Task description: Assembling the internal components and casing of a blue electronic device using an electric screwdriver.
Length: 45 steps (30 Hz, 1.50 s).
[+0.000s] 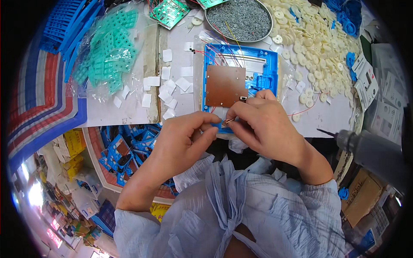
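A blue plastic housing [272,62] lies open on the table before me, with a brown circuit board [226,84] in it and thin red, yellow and dark wires running out past its far edge. At the housing's near edge, my right hand [269,124] pinches thin wires [229,121] between thumb and forefinger. My left hand [183,137] is curled close beside it, fingertips drawn together near the same wires. Whatever those left fingers hold is too small to make out. A small black-and-silver part [243,99] at the board's lower right corner is next to my right forefinger.
White paper squares [165,92] lie left of the housing, beyond them bagged green pads [112,51]. A round tray of screws [239,19] and heaped cream discs [312,47] stand behind. An electric screwdriver [365,144] juts in at right. A bin of blue housings [122,155] sits below left.
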### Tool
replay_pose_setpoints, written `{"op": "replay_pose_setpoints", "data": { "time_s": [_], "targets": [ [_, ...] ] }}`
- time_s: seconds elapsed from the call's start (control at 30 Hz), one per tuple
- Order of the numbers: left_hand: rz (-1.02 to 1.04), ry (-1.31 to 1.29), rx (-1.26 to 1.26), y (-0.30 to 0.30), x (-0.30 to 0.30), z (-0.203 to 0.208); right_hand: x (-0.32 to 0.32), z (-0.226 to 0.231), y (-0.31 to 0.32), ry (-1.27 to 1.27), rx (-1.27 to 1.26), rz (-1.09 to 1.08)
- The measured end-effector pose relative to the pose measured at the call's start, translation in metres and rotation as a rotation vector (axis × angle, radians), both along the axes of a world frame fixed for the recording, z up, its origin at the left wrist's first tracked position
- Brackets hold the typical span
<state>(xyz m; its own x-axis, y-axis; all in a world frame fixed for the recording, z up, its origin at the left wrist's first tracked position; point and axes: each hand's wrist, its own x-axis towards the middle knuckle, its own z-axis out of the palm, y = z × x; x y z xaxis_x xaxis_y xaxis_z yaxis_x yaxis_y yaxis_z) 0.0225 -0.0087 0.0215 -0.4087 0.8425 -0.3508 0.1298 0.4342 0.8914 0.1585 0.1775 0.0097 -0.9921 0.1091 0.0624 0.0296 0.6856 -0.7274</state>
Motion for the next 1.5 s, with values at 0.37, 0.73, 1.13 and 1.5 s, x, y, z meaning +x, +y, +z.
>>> {"op": "replay_pose_setpoints", "data": {
  "time_s": [0.37,0.73,1.13,1.5],
  "targets": [
    [0.027,0.193,0.078,0.012,0.009,-0.005,-0.003,0.005,-0.002,-0.026,0.014,0.002],
    [0.019,0.3,0.147,0.017,0.01,-0.015,-0.001,-0.001,-0.004,0.001,0.013,-0.019],
    [0.036,0.268,0.095,0.011,0.007,-0.004,-0.002,0.001,-0.005,-0.009,-0.031,-0.046],
    [-0.085,0.44,0.193,0.013,0.001,-0.007,-0.002,0.002,-0.005,0.004,0.026,-0.021]
  ]
}}
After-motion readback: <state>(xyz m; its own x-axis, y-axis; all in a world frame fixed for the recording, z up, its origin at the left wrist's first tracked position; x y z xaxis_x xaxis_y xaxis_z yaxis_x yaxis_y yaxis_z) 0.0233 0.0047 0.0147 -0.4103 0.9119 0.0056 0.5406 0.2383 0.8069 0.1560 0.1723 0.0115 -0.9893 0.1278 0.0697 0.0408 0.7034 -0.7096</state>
